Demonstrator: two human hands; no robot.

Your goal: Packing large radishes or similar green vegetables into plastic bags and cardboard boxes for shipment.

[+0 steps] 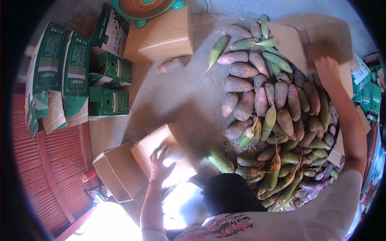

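My left hand rests with spread fingers on the top of a brown cardboard box, which tilts against another brown box. Far to the right, my right hand reaches to an open cardboard box with its flaps out. That hand is blurred, and its fingers are hard to make out against the box's dark inside. Between my arms lies a large heap of long root vegetables that look like radishes, reddish-purple ones and green ones, some with thin roots.
Green printed cartons stand at the left. A brown box at the back carries a round green-rimmed appliance. A lone reddish radish lies on the grey floor. A red carved panel is at lower left.
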